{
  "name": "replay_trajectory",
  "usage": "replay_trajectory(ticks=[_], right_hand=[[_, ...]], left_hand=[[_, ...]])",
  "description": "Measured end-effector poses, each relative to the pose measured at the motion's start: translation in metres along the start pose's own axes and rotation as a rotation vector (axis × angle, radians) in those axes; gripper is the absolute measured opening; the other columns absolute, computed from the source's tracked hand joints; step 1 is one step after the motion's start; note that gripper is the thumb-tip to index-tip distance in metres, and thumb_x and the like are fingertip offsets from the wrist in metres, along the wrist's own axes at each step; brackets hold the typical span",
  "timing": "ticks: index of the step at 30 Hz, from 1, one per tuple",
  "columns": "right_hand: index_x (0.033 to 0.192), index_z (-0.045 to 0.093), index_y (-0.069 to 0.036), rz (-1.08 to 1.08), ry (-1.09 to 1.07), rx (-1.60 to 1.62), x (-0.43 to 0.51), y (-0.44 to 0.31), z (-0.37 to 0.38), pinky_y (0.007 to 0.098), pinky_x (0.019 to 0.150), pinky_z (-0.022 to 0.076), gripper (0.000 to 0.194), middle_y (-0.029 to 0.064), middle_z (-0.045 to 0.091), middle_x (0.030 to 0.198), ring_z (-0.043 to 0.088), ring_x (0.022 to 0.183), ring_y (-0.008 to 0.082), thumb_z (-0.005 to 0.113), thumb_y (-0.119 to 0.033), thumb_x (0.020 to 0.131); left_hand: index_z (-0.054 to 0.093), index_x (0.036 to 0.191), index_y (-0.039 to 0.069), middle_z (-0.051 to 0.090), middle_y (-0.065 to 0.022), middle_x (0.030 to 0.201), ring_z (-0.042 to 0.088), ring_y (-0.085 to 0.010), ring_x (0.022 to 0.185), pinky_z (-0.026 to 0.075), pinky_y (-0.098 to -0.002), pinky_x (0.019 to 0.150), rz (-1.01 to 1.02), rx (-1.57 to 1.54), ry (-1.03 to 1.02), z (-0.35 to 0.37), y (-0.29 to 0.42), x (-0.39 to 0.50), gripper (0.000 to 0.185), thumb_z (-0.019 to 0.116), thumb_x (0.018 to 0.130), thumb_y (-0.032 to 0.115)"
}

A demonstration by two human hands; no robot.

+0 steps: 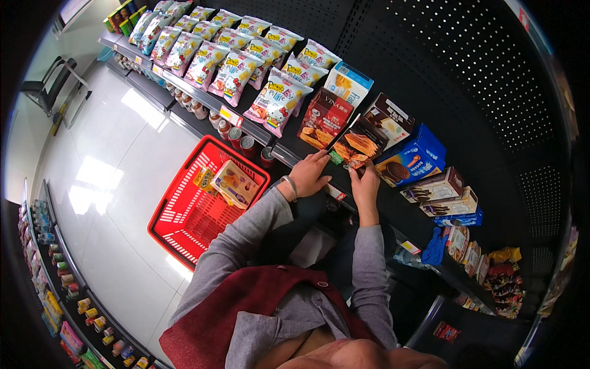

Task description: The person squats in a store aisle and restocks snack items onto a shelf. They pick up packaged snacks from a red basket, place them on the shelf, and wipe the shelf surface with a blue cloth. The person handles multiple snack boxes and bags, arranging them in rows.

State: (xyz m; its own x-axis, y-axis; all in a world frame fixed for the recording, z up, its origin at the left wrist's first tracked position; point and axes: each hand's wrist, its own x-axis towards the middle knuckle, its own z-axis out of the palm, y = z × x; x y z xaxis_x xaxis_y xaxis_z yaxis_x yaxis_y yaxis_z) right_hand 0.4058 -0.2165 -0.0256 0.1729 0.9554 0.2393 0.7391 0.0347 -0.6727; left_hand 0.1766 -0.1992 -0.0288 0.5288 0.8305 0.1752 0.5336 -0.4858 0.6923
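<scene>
A dark snack box (364, 140) with a picture of wafer-like biscuits stands on the black shelf in front of me. My left hand (306, 177), wearing a bracelet, lies palm down at the shelf's front edge. Its fingertips reach the box's lower left corner, and the thumb is spread away. At the lower right corner, the fingertips and thumb of my right hand (365, 184) pinch the box's edge. A red wafer box (326, 119) is just left of it. Behind and to the right are a brown-and-cream box (389, 121) and a blue biscuit box (412, 159).
Rows of pink-and-white snack bags (230, 76) fill the shelf at left. Drink cans (247, 145) line the shelf below. A red shopping basket (159, 221) at my left holds a biscuit box (236, 184) and a yellow packet (204, 179). Cream-and-brown boxes (449, 201) stand farther right.
</scene>
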Motion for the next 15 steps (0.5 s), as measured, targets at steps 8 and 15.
replay_trajectory(ticks=[8, 15], right_hand=[[0.122, 0.063, -0.001, -0.057, 0.039, -0.093, -0.0008, 0.0019, 0.0025, 0.0477, 0.085, 0.0556, 0.038, 0.0215, 0.073, 0.105, 0.071, 0.098, 0.0424, 0.076, -0.015, 0.09], [0.121, 0.063, 0.0, -0.091, -0.025, -0.184, -0.0012, 0.0044, -0.0044, 0.0535, 0.086, 0.0528, 0.039, 0.0275, 0.07, 0.109, 0.066, 0.102, 0.0484, 0.073, -0.025, 0.092]], left_hand=[[0.049, 0.146, -0.004, 0.046, -0.0249, 0.155, 0.048, -0.0424, 0.137, 0.041, -0.0456, 0.114, 0.02, -0.016, 0.024, 0.0015, -0.0024, -0.0015, 0.064, 0.069, 0.095, 0.029], [0.06, 0.134, 0.0, 0.057, -0.0232, 0.144, 0.054, -0.0411, 0.132, 0.045, -0.0464, 0.11, 0.056, -0.09, 0.158, -0.0067, 0.0057, -0.0095, 0.047, 0.07, 0.092, 0.021]])
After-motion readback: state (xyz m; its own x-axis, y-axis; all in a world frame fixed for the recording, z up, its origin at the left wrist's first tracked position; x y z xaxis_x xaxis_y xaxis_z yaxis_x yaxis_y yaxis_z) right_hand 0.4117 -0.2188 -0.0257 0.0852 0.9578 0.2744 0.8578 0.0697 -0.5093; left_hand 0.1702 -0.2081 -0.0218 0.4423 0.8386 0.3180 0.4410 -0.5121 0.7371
